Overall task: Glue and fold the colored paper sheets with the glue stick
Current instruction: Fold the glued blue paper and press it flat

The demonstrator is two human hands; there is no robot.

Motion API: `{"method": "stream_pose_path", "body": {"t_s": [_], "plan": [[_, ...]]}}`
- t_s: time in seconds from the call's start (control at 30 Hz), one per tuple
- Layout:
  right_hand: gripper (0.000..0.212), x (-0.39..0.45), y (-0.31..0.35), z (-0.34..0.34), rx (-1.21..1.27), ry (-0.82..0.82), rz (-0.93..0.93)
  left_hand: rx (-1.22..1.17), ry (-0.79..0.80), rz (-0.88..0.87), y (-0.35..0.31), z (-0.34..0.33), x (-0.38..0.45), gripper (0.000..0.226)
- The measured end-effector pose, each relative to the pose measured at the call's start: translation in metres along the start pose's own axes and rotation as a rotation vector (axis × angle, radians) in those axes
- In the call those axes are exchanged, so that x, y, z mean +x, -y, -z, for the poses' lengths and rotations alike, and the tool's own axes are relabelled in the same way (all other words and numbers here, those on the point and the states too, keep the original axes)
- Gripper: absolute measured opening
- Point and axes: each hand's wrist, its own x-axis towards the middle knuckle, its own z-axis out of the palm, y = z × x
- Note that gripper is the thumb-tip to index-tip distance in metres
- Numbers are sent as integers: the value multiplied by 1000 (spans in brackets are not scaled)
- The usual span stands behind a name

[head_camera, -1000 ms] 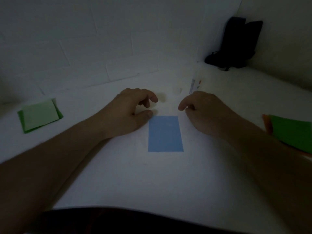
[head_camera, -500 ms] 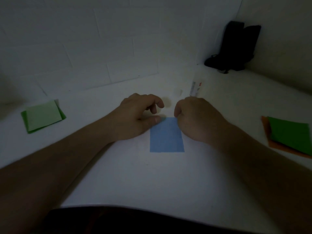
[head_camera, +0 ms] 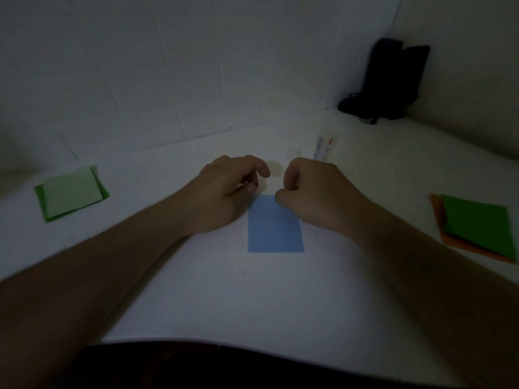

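Curled left hand [head_camera: 224, 192] and right hand [head_camera: 311, 192] pinch the flat blue paper rectangle's [head_camera: 275, 228] far corners, seemingly ready to fold it.

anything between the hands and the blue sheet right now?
Nothing visible. Both hands are already at the far edge of the blue sheet: the left hand at its far left corner, the right hand over its far right corner. Fingers are curled; whether either has a grip on the paper is unclear. The glue stick stands beyond them.
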Motion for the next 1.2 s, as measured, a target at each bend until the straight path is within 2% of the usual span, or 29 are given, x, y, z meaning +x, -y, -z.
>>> {"method": "stream_pose_path", "body": {"t_s": [0.13, 0.4, 0.53, 0.63, 0.87, 1.0, 1.13, 1.2], "plan": [[22, 1, -6, 2, 107, -48, 21, -2, 10, 17, -2, 1, 0, 27], [26, -5, -4, 7, 91, -57, 211, 110, 17, -26, -1, 0, 3, 43], [27, -8, -2, 11, 114, -92, 250, 108, 25, 15, -2, 1, 2, 32], [28, -8, -3, 16, 188, -135, 222, -66, 10, 157, -8, 7, 1, 9], [22, -8, -2, 23, 433, -226, 105, -644, -96, 299, -17, 14, -1, 23], [33, -8, 7, 23, 865, -70, -96, -777, -172, 327, -20, 13, 0, 23], [30, -9, 5, 13, 834, 149, -90, -836, -295, 355, -21, 14, 4, 14], [27, -8, 2, 11, 758, 193, -65, -798, -336, 359, -18, 17, 5, 15]]}}
